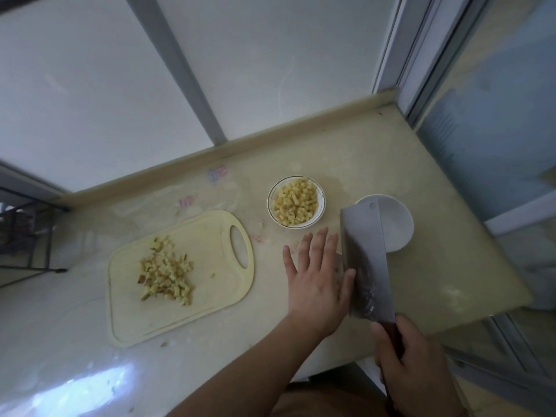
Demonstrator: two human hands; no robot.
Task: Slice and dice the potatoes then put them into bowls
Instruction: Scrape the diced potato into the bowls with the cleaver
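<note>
Now the right hand (418, 365) grips the handle of the cleaver (365, 260), whose long blade points away toward the empty white bowl (397, 227) near the counter's right edge. The left hand (319, 281), fingers straight and spread, rests against the blade's left face. Diced potato (167, 270) lies on the cutting board (210, 296), well left of both hands; a filled bowl (296, 201) stands between.

Dim, soft window daylight; glare lower left; edges warped
</note>
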